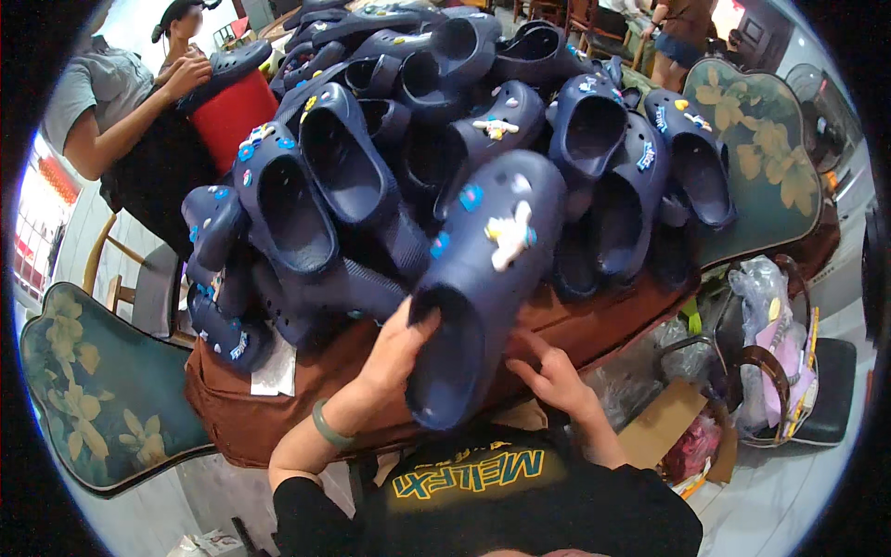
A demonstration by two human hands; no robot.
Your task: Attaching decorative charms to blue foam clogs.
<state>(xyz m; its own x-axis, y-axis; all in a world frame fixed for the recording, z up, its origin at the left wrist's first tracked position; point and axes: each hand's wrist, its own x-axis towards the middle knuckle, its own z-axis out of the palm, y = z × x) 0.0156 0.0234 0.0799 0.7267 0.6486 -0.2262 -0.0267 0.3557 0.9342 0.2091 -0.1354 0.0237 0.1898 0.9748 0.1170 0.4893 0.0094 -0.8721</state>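
Note:
In front of me a dark blue clog [487, 269] is tilted, toe pointing up and away, its foot opening facing me. White and light-blue charms sit on its toe. My left hand [401, 351] grips it at the left side of the opening, thumb over the rim. Beside its right edge, my right hand [557, 376] has its fingers spread; the fingertips are partly hidden by the clog, so contact is unclear. Behind rises a heap of similar dark blue clogs [297, 213], many with colourful charms, on a table with a brown cover [325, 422].
Chairs with floral backs stand left [74, 408] and right [752, 139]. At far left, another person [121, 121] holds a clog [237, 63] by a red bucket-like container [232, 121]. Bags [770, 343] and an open cardboard box [664, 422] lie at my right.

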